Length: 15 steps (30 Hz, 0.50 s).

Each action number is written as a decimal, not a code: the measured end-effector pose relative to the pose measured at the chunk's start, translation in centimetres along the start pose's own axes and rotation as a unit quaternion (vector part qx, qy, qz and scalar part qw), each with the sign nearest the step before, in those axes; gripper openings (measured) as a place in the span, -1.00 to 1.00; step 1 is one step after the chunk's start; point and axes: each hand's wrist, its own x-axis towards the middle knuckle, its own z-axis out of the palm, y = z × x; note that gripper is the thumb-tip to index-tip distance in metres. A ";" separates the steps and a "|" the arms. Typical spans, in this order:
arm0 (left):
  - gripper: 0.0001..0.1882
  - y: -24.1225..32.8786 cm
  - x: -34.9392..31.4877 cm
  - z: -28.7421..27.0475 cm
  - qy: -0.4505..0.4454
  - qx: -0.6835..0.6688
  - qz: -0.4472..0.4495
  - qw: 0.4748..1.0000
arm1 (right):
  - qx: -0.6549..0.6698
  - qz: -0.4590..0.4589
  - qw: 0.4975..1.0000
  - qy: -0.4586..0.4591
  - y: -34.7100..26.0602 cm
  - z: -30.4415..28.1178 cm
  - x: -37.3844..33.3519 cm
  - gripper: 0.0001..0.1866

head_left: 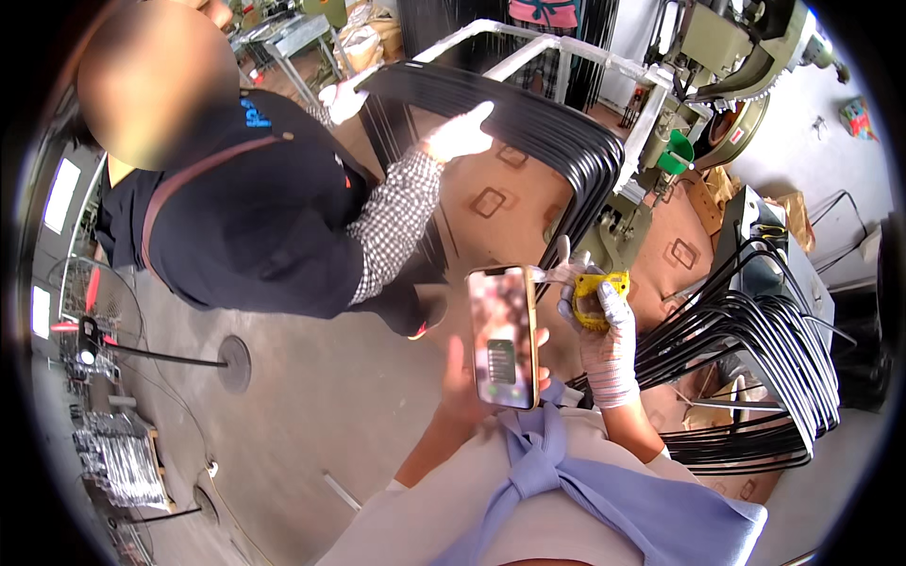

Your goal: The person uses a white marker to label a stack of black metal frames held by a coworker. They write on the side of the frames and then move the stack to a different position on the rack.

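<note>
My bare left hand [459, 385] is wrapped round a smartphone [491, 316] with a gold edge, held upright in front of my body. Its screen is lit, with a dark box low on a blurred picture. Just right of it, my right hand [610, 363], in a pale striped work glove, grips a yellow tape measure [590, 281]. What looks like a loose white glove [563, 267] hangs beside the tape measure, partly behind it. A purple cloth tie [535, 462] is knotted at my waist.
A co-worker [245, 217] in black stands at left, gloved hands at a rack of bent black tubes [528, 118]. More bent tubes [755, 349] hang on my right. A green machine [717, 57] stands at far right. A stand's round base [235, 364] rests on the floor at left.
</note>
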 end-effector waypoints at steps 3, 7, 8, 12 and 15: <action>-0.17 0.0 0.1 0.0 0.131 0.012 0.062 0.989 | -0.049 -0.045 0.998 0.000 -0.6 0.4 0.2 -0.60; -0.21 1.5 1.0 -2.6 0.052 0.105 0.088 0.989 | -0.040 -0.049 0.998 0.010 -1.8 0.4 0.9 -0.60; -0.21 1.7 1.1 -3.3 0.041 0.114 0.098 0.988 | -0.037 -0.049 0.998 0.009 -2.0 0.1 1.2 -0.59; -0.28 3.2 -1.3 -7.9 0.156 0.304 0.097 0.935 | -0.058 -0.060 0.996 0.014 -2.4 -1.4 1.9 -0.57; -0.29 3.3 -2.7 -9.0 0.238 0.357 0.063 0.901 | -0.076 -0.076 0.994 0.009 -2.8 -1.9 2.5 -0.55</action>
